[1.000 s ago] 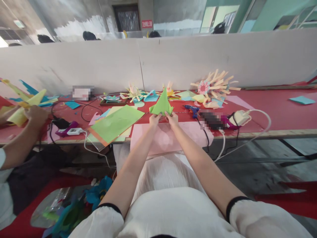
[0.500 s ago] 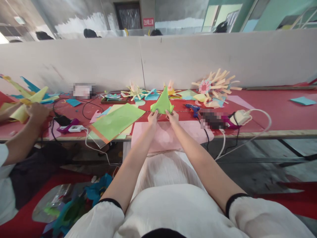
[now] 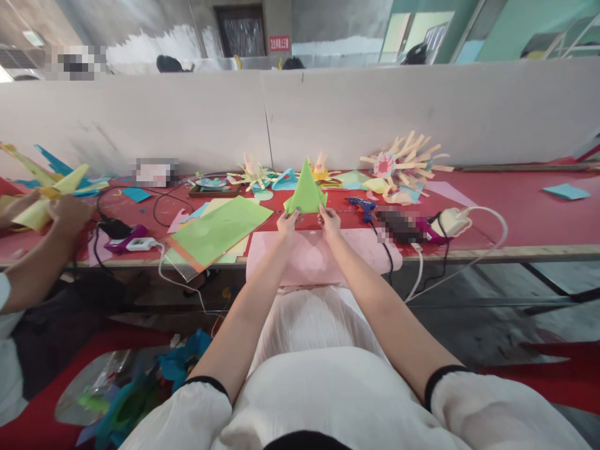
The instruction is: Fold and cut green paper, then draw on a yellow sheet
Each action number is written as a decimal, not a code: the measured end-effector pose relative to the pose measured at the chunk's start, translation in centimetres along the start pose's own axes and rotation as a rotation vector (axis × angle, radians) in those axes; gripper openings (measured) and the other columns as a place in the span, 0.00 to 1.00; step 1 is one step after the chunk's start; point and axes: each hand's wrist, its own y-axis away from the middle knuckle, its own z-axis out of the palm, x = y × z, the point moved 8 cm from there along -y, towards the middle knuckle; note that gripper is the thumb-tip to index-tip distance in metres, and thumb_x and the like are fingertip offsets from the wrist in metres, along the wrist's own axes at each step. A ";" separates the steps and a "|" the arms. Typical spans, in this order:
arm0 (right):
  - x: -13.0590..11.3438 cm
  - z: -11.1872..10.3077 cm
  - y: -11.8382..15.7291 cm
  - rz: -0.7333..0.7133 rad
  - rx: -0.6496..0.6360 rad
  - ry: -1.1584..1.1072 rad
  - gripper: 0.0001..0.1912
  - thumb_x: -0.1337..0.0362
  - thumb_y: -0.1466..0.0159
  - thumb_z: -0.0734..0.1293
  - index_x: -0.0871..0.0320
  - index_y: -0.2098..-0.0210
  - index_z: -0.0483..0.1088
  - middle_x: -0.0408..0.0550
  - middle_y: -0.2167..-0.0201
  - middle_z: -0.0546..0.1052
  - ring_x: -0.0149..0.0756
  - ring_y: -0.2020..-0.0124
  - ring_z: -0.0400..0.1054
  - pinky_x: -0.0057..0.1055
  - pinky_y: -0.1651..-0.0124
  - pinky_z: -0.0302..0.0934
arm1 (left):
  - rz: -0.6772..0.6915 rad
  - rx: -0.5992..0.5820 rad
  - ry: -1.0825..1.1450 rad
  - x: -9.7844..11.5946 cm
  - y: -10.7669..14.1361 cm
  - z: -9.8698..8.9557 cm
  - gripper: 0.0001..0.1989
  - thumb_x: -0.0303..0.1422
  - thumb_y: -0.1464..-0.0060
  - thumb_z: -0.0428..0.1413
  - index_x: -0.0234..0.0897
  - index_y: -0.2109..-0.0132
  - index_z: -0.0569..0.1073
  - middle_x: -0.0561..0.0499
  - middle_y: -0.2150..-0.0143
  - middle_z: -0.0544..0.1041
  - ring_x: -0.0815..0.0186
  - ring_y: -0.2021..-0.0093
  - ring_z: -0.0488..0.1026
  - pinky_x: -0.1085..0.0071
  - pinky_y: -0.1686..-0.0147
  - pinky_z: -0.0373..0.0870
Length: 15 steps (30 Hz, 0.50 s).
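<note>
A bright green folded paper hat [image 3: 307,189], pointed at the top and with small flaps at its lower corners, is held up in front of me. My left hand [image 3: 287,224] pinches its lower left edge, the thumb on the near side. At the lower right corner, my right hand [image 3: 329,221] grips the paper between thumb and fingers. Beneath my wrists a pink sheet [image 3: 272,259] lies over the table's front edge. Flat green sheets [image 3: 222,228] are stacked to the left of my left hand. A blue glue gun [image 3: 363,208] rests right of my right hand.
Paper crafts with fringed strips [image 3: 384,164] stand along the white partition [image 3: 187,115]. Power strips [image 3: 129,240] with cables lie at both sides on the red table [image 3: 515,215]. At the left, a co-worker's hands [image 3: 70,212] hold yellow paper. Coloured paper pieces fill a bin below left.
The paper hat has turned to stand more upright and symmetrical, its tip shifting slightly left and up. My right hand's fingers have shifted along its edge.
</note>
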 end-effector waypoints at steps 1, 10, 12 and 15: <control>0.1 0.1 0.1 0.015 -0.007 -0.005 0.20 0.48 0.54 0.68 0.55 0.78 0.59 0.36 0.85 0.66 0.22 0.85 0.58 0.22 0.81 0.54 | 0.018 0.010 0.003 0.2 0.0 -0.1 0.10 0.31 0.59 0.59 0.35 0.65 0.71 0.50 0.65 0.76 0.68 0.62 0.74 0.71 0.59 0.68; 0.2 1.0 0.7 0.027 -0.066 0.051 0.19 0.51 0.59 0.72 0.58 0.78 0.65 0.41 0.83 0.71 0.25 0.84 0.60 0.25 0.81 0.55 | 0.079 0.007 -0.033 0.8 0.5 0.1 0.09 0.33 0.59 0.61 0.36 0.69 0.71 0.51 0.68 0.76 0.66 0.64 0.74 0.69 0.59 0.69; 0.3 1.0 0.7 0.026 -0.069 0.043 0.20 0.50 0.58 0.72 0.59 0.78 0.66 0.42 0.83 0.72 0.25 0.84 0.60 0.25 0.81 0.55 | 0.045 0.038 -0.036 0.4 0.3 -0.2 0.08 0.34 0.57 0.59 0.36 0.69 0.71 0.52 0.69 0.75 0.67 0.63 0.74 0.70 0.59 0.68; 0.4 1.0 0.6 0.029 -0.074 0.029 0.19 0.50 0.58 0.72 0.59 0.79 0.66 0.43 0.83 0.73 0.25 0.84 0.61 0.25 0.81 0.56 | 0.011 0.051 -0.055 0.1 0.1 -0.4 0.09 0.38 0.54 0.57 0.36 0.69 0.70 0.52 0.70 0.75 0.68 0.63 0.73 0.72 0.60 0.68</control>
